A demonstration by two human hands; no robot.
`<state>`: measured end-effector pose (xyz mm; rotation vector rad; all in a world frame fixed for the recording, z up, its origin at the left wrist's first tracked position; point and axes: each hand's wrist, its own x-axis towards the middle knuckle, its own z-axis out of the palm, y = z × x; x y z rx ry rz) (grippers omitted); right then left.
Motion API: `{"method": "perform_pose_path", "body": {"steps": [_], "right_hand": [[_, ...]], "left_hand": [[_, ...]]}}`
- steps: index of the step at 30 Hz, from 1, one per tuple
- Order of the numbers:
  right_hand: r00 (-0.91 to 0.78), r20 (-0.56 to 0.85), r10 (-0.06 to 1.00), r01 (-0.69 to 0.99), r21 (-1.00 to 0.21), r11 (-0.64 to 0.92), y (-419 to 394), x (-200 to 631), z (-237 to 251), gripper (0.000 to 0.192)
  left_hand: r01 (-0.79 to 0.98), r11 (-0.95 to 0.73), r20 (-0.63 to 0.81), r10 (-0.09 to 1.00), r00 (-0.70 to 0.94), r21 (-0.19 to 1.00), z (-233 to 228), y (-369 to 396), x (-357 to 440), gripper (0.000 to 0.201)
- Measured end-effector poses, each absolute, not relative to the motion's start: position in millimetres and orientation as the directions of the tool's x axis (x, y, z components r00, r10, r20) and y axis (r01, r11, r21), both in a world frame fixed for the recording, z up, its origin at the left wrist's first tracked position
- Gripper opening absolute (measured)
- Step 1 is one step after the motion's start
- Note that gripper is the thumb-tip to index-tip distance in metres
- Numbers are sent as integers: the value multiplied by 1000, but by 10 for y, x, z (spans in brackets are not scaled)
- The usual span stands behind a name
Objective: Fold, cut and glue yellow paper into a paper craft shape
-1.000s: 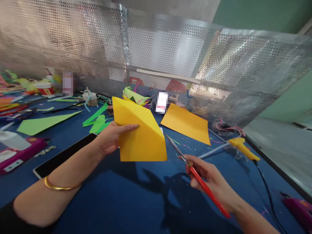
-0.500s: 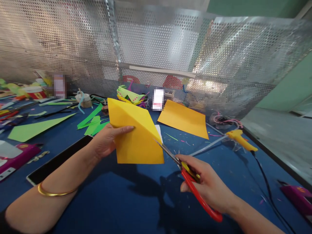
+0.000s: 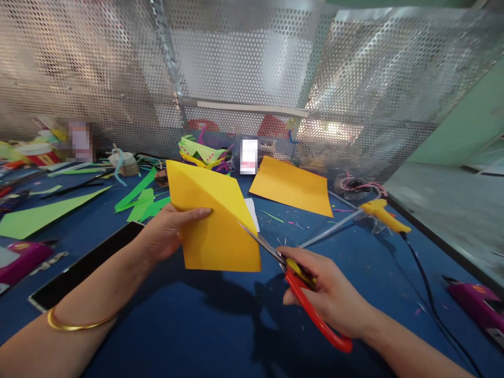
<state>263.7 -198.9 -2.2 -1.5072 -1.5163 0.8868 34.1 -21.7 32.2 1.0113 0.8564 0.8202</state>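
Note:
My left hand [image 3: 169, 231] is closed on a folded sheet of yellow paper [image 3: 220, 241], thumb on the front face and the other fingers behind it. The sheet is held up off the table, its diagonal crease running down to the right. My right hand [image 3: 326, 289] is wrapped round a pair of scissors [image 3: 311, 310] with red and yellow handles. The scissor blades reach the paper's right edge, one lying across its front; the other is partly hidden. A second yellow-orange sheet [image 3: 293, 186] lies on the table behind.
On the blue table [image 3: 189, 331] lie a yellow glue gun [image 3: 384, 215] with a black cord, green paper strips [image 3: 137, 197], a black flat panel [image 3: 88, 265] and purple tools at both sides, one at right [image 3: 478, 310]. A perforated metal screen [image 3: 244, 63] stands behind.
The scissors have moved slightly further over the paper's right edge. The whole view has shifted a little, so the table items appear further left.

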Motion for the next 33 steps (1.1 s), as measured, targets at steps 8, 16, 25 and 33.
{"method": "perform_pose_path", "body": {"steps": [8, 16, 25, 33], "right_hand": [[24, -5, 1000, 300, -954, -12, -2007, 2616, -46, 46], [11, 0, 1000, 277, -961, -3, -2007, 2619, -82, 41], [-46, -43, 998, 277, -960, -29, -2026, 2628, -76, 27], [-88, -67, 994, 394, -919, -27, -2029, 2663, -61, 24]], "left_hand": [[-174, 310, -212, 879, 428, 935, 319, -211, 336, 30], [-173, 307, -210, 879, 428, 936, 308, -213, 343, 30], [-169, 325, -216, 860, 461, 931, 304, -201, 328, 30], [-175, 334, -215, 850, 482, 926, 307, -213, 332, 27]]}}
